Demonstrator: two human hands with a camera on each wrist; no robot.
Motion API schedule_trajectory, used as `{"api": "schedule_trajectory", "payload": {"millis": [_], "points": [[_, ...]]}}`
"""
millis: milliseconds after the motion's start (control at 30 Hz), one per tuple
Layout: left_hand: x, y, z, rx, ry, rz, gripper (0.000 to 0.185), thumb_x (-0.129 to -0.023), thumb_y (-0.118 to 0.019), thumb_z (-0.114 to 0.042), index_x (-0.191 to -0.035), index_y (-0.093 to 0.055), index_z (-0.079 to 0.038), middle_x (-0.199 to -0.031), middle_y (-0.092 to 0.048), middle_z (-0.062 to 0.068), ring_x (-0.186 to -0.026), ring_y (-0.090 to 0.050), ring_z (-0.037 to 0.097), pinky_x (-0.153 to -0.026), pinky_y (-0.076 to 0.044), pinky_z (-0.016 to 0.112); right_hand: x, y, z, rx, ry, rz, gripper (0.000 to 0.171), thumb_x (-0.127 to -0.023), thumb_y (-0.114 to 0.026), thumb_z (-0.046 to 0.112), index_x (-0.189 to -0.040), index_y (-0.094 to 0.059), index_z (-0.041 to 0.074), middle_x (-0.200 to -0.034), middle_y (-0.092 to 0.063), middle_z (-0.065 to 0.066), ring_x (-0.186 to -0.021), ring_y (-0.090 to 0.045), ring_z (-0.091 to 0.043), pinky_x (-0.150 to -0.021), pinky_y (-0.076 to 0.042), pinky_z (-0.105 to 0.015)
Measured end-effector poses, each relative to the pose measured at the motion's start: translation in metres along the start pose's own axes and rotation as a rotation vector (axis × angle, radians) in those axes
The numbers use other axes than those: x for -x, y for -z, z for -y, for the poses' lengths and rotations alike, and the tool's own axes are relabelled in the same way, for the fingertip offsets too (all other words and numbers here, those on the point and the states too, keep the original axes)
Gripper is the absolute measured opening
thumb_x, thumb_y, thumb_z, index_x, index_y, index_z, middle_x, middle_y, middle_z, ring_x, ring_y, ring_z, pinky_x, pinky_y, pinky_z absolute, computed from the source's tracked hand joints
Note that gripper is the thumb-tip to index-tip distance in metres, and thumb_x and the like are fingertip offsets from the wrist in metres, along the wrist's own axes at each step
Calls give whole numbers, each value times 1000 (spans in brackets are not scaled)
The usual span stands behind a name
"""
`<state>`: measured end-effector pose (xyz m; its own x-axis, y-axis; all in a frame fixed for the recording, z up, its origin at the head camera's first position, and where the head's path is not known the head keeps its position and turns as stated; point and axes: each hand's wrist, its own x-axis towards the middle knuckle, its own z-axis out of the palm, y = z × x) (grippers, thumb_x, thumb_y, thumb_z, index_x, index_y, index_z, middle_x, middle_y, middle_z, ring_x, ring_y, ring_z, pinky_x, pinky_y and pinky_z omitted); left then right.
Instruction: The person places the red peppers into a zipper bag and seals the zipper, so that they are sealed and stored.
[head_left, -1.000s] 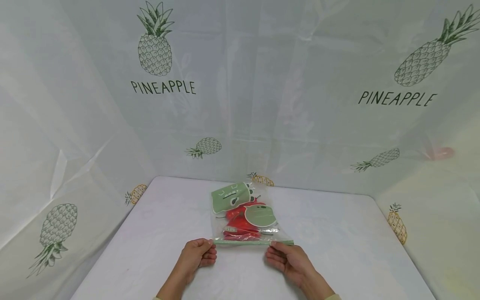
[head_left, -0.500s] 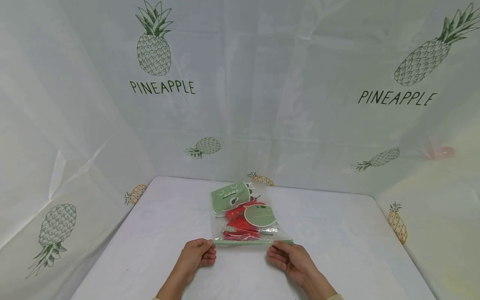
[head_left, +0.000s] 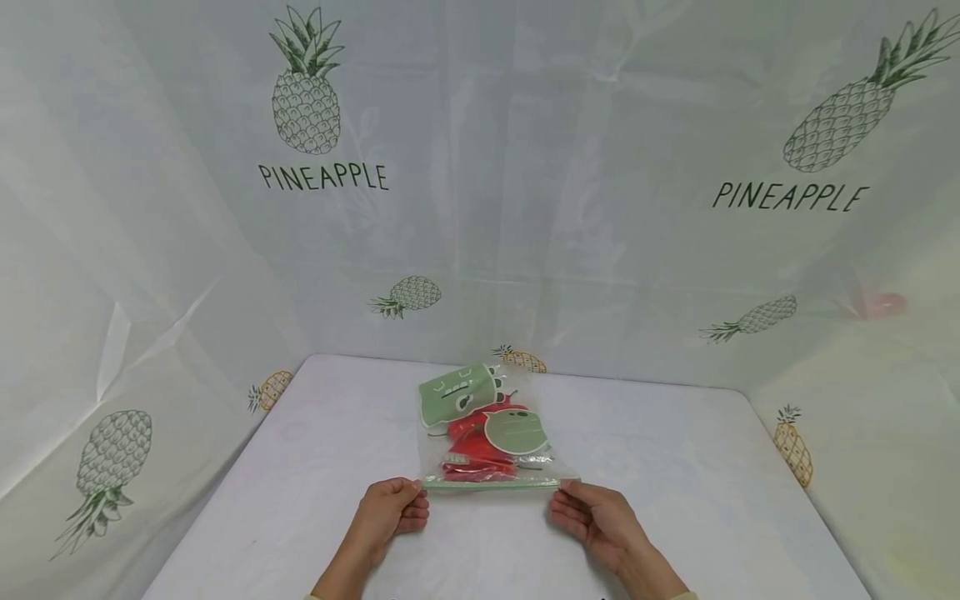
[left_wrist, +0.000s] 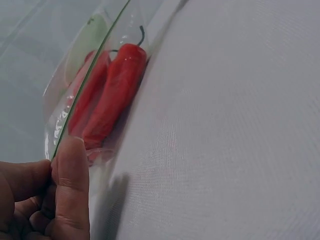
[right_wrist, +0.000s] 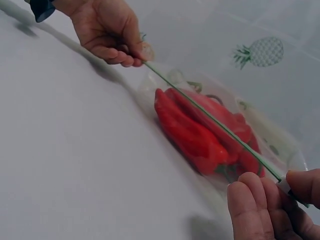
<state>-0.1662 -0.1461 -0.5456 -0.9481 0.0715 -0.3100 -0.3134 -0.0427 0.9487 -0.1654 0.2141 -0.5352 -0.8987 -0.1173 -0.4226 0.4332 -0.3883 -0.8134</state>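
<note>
A clear zip bag (head_left: 457, 394) with green cartoon prints lies on the table, its green seal strip (head_left: 487, 486) facing me. Several red peppers (head_left: 480, 450) with green stems are inside; the wrist views show these peppers (right_wrist: 187, 135) below and behind the strip. Between thumb and index finger, my left hand (head_left: 386, 512) pinches the strip's left end. My right hand (head_left: 600, 518) pinches a small white slider (right_wrist: 284, 185) on the strip, close to its right end. The slider is mostly covered by the fingers.
A white table (head_left: 675, 467) spreads around the bag. Pale curtains (head_left: 525, 208) printed with pineapples hang along the back and both sides. Beyond the right curtain a blurred red shape (head_left: 877, 305) shows through.
My right hand has slid rightward along the green strip, toward the bag's right corner. My left hand keeps its pinch on the left end, and the bag stays nearly in place.
</note>
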Motion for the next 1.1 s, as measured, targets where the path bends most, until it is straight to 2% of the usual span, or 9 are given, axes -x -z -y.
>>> {"api": "schedule_trajectory", "payload": {"millis": [233, 367, 533, 667, 833, 933, 1100], "points": [[-5, -3, -2, -18, -3, -9, 31, -109, -58, -14, -106, -65, 16, -80, -71, 8, -70, -71, 13, -67, -65, 28, 9, 8, 6, 34, 16, -51, 23, -100, -71, 10, -114, -67, -8, -94, -79, -12, -88, -79, -20, -89, -65, -36], [-17, -11, -6, -42, -17, -4, 27, -108, -58, -11, -103, -65, 15, -78, -71, 7, -68, -70, 12, -64, -64, 28, 16, 12, 3, 39, 30, -109, 23, -100, -71, 9, -114, -66, -9, -94, -78, -12, -88, -79, -21, -89, -65, -38], [-32, -27, -15, -101, -49, 18, 27, -109, -56, -11, -102, -66, 13, -80, -71, 8, -68, -70, 12, -65, -64, 28, 26, 18, -5, 32, 49, -224, 30, -100, -71, 10, -120, -62, -11, -95, -78, -13, -89, -79, -22, -89, -65, -39], [-37, -33, -21, -118, -63, 27, 25, -108, -56, -10, -101, -66, 12, -82, -70, 9, -68, -70, 12, -66, -65, 28, 34, 19, -14, 43, 16, -266, 38, -102, -70, 12, -126, -57, -13, -95, -77, -13, -89, -78, -21, -89, -65, -38], [-32, -27, -21, -141, -40, 9, 24, -108, -58, -11, -100, -66, 10, -81, -71, 8, -67, -71, 12, -65, -64, 28, 39, 17, -22, 64, -37, -234, 39, -103, -70, 16, -126, -57, -14, -95, -76, -13, -90, -78, -21, -89, -65, -38], [-23, -21, -16, -159, -6, 11, 25, -108, -58, -12, -98, -66, 9, -80, -70, 7, -66, -70, 11, -63, -64, 28, 39, 16, -22, 106, -28, -216, 41, -102, -71, 17, -124, -57, -14, -95, -76, -13, -90, -78, -21, -89, -65, -38], [-4, -18, -8, -194, 19, 31, 25, -106, -60, -12, -93, -67, 8, -75, -70, 7, -62, -68, 10, -60, -63, 26, 35, 15, -19, 167, 3, -241, 40, -101, -72, 15, -121, -58, -16, -92, -76, -14, -86, -78, -21, -85, -66, -38]]}}
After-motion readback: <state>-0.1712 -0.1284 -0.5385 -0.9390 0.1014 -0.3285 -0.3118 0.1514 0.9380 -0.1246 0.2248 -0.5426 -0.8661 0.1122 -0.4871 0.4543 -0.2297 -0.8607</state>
